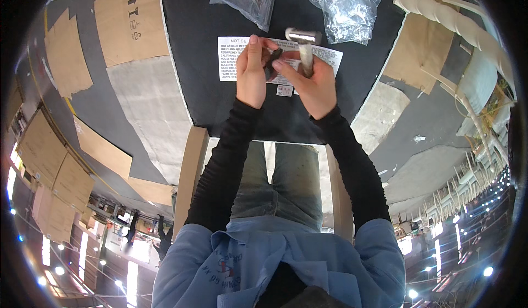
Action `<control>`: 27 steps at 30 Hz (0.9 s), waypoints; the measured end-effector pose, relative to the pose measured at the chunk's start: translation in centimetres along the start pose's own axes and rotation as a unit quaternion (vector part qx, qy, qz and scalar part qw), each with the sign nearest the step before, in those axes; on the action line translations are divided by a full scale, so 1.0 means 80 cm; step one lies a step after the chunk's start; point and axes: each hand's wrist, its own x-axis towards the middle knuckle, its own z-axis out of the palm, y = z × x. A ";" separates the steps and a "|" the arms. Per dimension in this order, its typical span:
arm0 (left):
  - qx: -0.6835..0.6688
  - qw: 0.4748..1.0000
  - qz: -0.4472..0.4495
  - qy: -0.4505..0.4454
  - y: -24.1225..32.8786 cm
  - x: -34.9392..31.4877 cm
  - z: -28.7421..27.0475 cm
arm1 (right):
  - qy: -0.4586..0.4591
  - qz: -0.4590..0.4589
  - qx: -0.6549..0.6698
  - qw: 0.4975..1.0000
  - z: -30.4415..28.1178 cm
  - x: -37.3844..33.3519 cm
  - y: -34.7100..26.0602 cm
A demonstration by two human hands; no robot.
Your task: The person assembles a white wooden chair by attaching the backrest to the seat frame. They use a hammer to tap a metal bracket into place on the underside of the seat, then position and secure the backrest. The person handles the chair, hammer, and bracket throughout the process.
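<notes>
- While both hands meet above the black panel [214, 107], a small dark piece [271, 58] sits between their fingertips; its exact shape is too small to make out.
- Left hand [252, 77]: one digit points away from the body; others curl inward and appear to pinch the dark piece.
- Right hand [312, 85]: thumb reaches across to the same piece; remaining fingers bent around the handle of a hammer [306, 54]. How tightly they press, cannot tell.
- Hammer: metal head beyond the hand, pale handle running back into the grip.
- Printed white sheet [227, 66]: on the panel beneath the hands, partly covered by them. Small white tag [284, 91] just beside its near edge.
- Far part of panel: clear plastic bag [252, 6] to the left, larger crumpled clear plastic [349, 8] to the right.
- Flattened cardboard [129, 25] on the floor, left of the panel.
</notes>
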 end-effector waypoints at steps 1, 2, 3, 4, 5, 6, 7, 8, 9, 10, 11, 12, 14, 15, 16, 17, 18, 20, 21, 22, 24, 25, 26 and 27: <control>-0.043 0.999 -0.013 -0.007 -0.006 0.000 -0.002 | -0.005 0.002 -0.004 1.000 0.005 0.006 0.003; -0.087 0.996 -0.027 -0.015 -0.013 -0.001 -0.003 | -0.010 0.005 -0.009 1.000 0.008 0.007 0.006; -0.130 0.991 -0.040 -0.023 -0.012 -0.003 -0.003 | 0.007 0.015 0.025 1.000 0.009 0.007 0.005; -0.153 0.986 -0.058 -0.036 -0.010 -0.006 -0.006 | 0.024 0.026 0.057 0.998 0.007 0.007 0.001; -0.176 0.980 -0.077 -0.049 -0.007 -0.011 -0.010 | 0.042 0.036 0.090 0.994 0.003 0.007 -0.002; -0.199 0.974 -0.094 -0.062 0.001 -0.016 -0.013 | 0.046 0.064 0.056 0.995 -0.008 0.008 -0.003; -0.222 0.966 -0.111 -0.074 0.006 -0.020 -0.018 | 0.054 0.051 0.046 0.996 -0.015 0.008 -0.001; -0.190 0.969 -0.110 -0.112 0.001 -0.024 -0.027 | 0.063 0.038 0.035 0.997 -0.021 0.007 0.001; -0.194 0.968 -0.116 -0.111 0.004 -0.028 -0.026 | 0.072 0.025 0.024 0.997 -0.028 0.006 0.002; -0.198 0.967 -0.121 -0.110 0.011 -0.034 -0.024 | 0.051 0.045 -0.014 0.998 -0.039 0.004 0.002; -0.201 0.965 -0.127 -0.109 0.014 -0.040 -0.022 | 0.051 0.034 -0.026 0.998 -0.042 0.001 0.003; -0.186 0.967 -0.123 -0.123 0.016 -0.042 -0.021 | 0.051 0.022 -0.038 0.998 -0.044 -0.002 0.004; -0.182 0.967 -0.149 -0.099 0.022 -0.051 -0.018 | 0.047 0.026 -0.051 0.997 -0.047 -0.007 0.004; -0.180 0.967 -0.158 -0.090 0.028 -0.058 -0.014 | 0.045 0.035 -0.053 0.997 -0.050 -0.012 0.002; -0.150 0.978 -0.123 -0.076 0.031 -0.066 -0.010 | 0.043 0.045 -0.054 0.997 -0.052 -0.016 -0.001; -0.120 0.987 -0.087 -0.062 0.033 -0.074 -0.004 | 0.038 0.045 -0.053 0.997 -0.052 -0.020 -0.006; -0.088 0.994 -0.055 -0.045 0.033 -0.079 -0.001 | 0.031 0.050 -0.051 0.997 -0.051 -0.022 -0.011; 0.044 0.997 -0.005 -0.061 0.030 -0.085 -0.010 | 0.007 0.062 -0.027 0.998 -0.050 -0.026 -0.015; 0.108 0.991 0.021 -0.070 0.030 -0.087 -0.014 | -0.010 0.070 -0.008 0.997 -0.051 -0.028 -0.016; 0.137 0.986 0.019 -0.088 0.033 -0.091 -0.018 | -0.027 0.077 0.012 0.997 -0.051 -0.030 -0.017; 0.162 0.977 -0.010 -0.135 0.056 -0.096 -0.018 | -0.077 0.044 0.036 0.995 -0.045 -0.037 -0.027; 0.158 0.973 -0.039 -0.162 0.066 -0.097 -0.016 | -0.103 0.027 0.048 0.993 -0.043 -0.038 -0.032; 0.150 0.983 -0.016 -0.108 0.053 -0.094 -0.019 | -0.122 0.020 0.045 0.991 -0.043 -0.037 -0.038; 0.117 0.991 -0.005 -0.072 0.047 -0.091 -0.024 | -0.075 -0.023 -0.010 0.997 -0.040 -0.035 -0.040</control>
